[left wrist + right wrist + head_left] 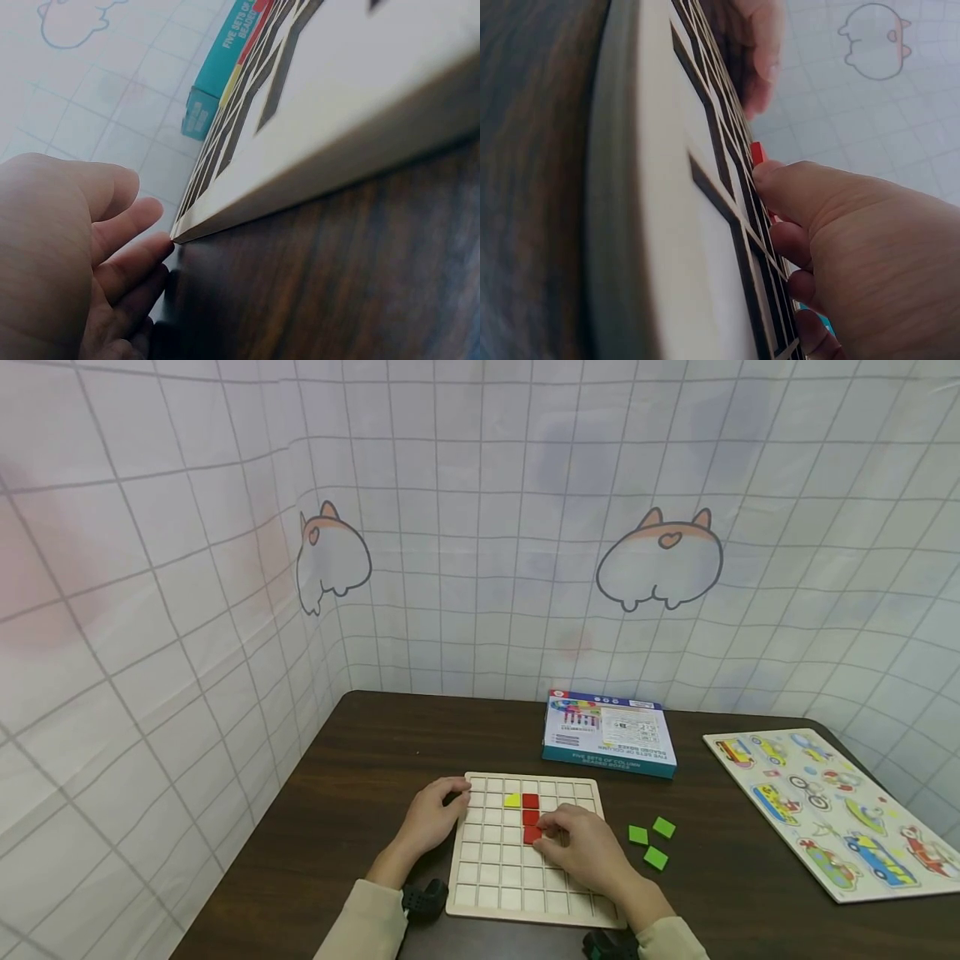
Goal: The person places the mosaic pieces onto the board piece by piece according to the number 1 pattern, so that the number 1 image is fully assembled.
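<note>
A pale wooden grid board (487, 877) lies on the dark table. In its upper part sit a yellow piece (512, 801) with a slanted side and a column of red square tiles (530, 801). My right hand (588, 852) reaches over the board and pinches the lowest red tile (529, 834) between thumb and fingers. In the right wrist view, a red edge (757, 152) stands up beside the thumb tip, while the fingers hide the rest. My left hand (431, 817), fingers relaxed, has its fingertips at the board's upper left corner, as the left wrist view also shows.
Three green square tiles (656, 858) lie loose right of the board. Behind it is a blue-and-white box (609, 732). At the far right lies a picture puzzle board (825, 814) with vehicles. A grid-patterned curtain (480, 543) closes off the back and left.
</note>
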The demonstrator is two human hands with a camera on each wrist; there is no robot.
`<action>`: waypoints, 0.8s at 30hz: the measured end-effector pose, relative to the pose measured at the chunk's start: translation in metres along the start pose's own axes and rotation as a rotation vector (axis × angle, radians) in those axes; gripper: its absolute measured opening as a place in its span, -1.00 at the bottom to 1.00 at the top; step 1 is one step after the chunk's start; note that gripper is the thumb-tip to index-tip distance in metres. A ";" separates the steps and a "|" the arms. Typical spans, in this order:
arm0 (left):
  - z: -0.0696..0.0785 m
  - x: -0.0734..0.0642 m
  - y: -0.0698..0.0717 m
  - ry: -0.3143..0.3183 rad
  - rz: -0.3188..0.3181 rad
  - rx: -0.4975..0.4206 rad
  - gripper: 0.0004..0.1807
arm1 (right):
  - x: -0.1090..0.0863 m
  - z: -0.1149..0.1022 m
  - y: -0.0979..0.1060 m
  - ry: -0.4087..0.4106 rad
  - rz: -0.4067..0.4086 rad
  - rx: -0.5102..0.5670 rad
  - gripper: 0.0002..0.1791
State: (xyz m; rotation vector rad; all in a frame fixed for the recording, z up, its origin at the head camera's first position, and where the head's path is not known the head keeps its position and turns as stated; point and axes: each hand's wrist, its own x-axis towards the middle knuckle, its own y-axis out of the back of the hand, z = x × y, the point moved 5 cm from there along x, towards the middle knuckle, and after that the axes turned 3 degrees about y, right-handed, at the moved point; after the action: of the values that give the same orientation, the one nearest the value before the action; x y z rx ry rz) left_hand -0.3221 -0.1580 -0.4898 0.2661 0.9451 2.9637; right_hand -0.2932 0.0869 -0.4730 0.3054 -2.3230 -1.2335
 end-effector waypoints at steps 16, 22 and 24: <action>-0.001 0.000 0.001 0.010 0.002 0.000 -0.66 | 0.001 0.001 -0.003 0.000 0.007 0.019 -0.85; -0.001 0.000 0.001 0.009 -0.006 -0.003 -0.66 | 0.000 0.002 -0.004 0.001 0.005 0.017 -0.85; 0.000 0.000 0.001 0.011 -0.006 -0.010 -0.67 | 0.000 0.002 -0.004 0.006 0.009 0.014 -0.85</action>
State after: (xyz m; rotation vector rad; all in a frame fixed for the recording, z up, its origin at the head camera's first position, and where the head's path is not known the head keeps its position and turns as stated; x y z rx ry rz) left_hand -0.3221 -0.1586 -0.4895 0.2470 0.9309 2.9662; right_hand -0.2943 0.0858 -0.4774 0.3030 -2.3268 -1.2106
